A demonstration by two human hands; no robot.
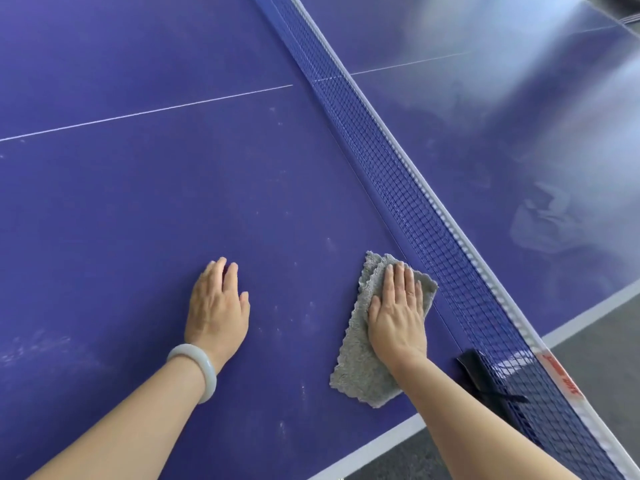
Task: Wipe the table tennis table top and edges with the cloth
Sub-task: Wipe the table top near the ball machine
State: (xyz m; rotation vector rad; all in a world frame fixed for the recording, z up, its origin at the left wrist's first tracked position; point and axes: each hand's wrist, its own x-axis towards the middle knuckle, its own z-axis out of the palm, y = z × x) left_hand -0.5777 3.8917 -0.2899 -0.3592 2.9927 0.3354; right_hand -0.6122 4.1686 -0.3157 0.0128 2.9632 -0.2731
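Observation:
A blue table tennis table (138, 209) fills the view, with pale smudges on its surface. A grey fluffy cloth (360, 362), folded, lies flat on the near half close to the net. My right hand (398, 313) presses flat on the cloth with straight fingers pointing away from me. My left hand (218, 306) rests flat on the bare table surface to the left of the cloth, fingers straight. A pale bangle sits on the left wrist.
The dark blue net (408, 188) with a white top band runs diagonally from top centre to bottom right. Its black clamp (481, 375) grips the table side just right of the cloth. The white side edge line (388, 441) borders grey floor (606, 344).

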